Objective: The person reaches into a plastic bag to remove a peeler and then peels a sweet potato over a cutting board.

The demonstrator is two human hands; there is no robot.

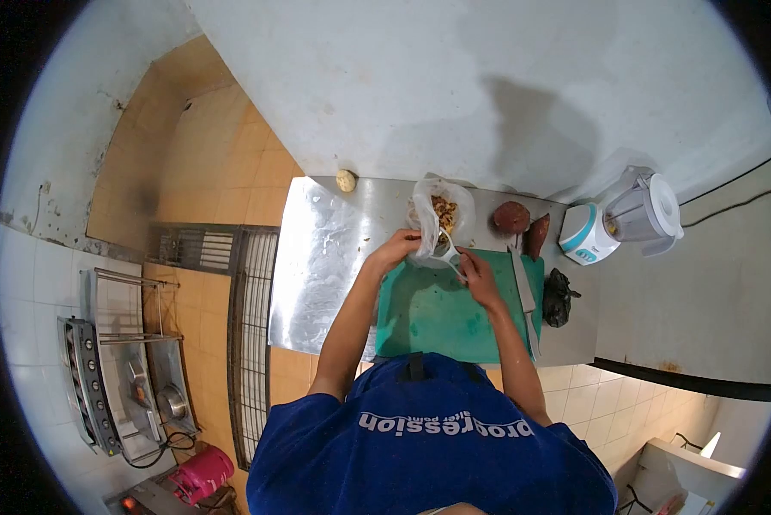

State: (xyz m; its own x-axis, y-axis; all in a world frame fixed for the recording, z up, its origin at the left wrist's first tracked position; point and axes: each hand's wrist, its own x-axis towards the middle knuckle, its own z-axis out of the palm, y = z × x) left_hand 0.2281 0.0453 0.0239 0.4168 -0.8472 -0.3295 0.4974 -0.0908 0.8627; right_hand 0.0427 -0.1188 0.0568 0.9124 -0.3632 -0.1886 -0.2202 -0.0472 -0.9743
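My left hand (pixel 394 251) is closed on the near left rim of a clear plastic bag (pixel 464 210). Brown peelings (pixel 444 209) fill part of the bag, which stands on the steel table against the wall. In my right hand (pixel 478 273) is a white peeler (pixel 450 256) with a forked head, its head at the bag's mouth. The fingers are wrapped round its handle. Both hands are over the far edge of a green cutting board (pixel 437 313). The peeler's tip is partly lost against the white plastic.
A knife (pixel 523 279) lies along the board's right edge, near two reddish-brown tuber pieces, one round (pixel 511 218) and one pointed (pixel 536 236). A black plastic bag (pixel 559 299) and a blender (pixel 587 236) are farther right. A pale, round tuber (pixel 346 180) sits at the table's (pixel 317 266) back left.
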